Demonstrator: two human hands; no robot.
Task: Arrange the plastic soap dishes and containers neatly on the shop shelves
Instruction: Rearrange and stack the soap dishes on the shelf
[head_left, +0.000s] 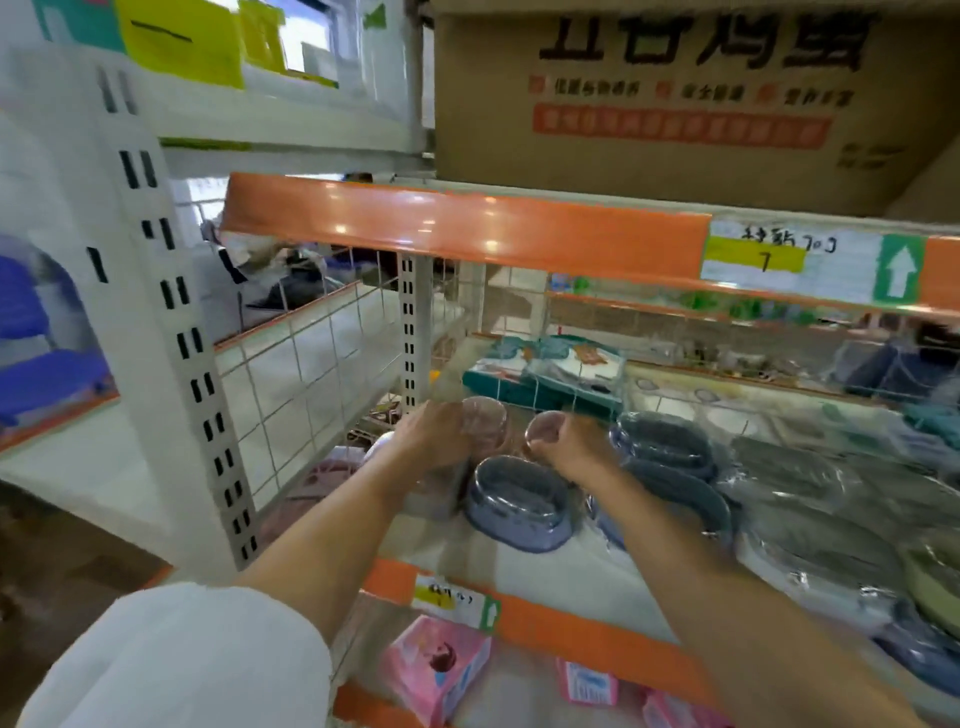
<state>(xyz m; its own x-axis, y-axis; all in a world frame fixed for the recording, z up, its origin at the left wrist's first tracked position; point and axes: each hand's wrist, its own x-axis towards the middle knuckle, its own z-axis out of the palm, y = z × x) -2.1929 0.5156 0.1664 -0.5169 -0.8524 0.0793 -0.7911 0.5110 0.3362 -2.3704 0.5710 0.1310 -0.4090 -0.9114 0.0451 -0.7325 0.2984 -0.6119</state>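
Several wrapped grey dishes (670, 447) crowd the shelf (545, 566); left hand (441, 436) and right hand (566, 441) each curl fingers round a pink container (488, 421).

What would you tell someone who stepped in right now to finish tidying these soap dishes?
Left hand: holds a pinkish clear container at the shelf's left end.
Right hand: fingers curled round a second clear container.
Blue oval soap dish lies just in front of both hands; more wrapped dishes are stacked to the right.
Done: dishes are already on the shelf.
Left: set both containers down and line up the stacks.
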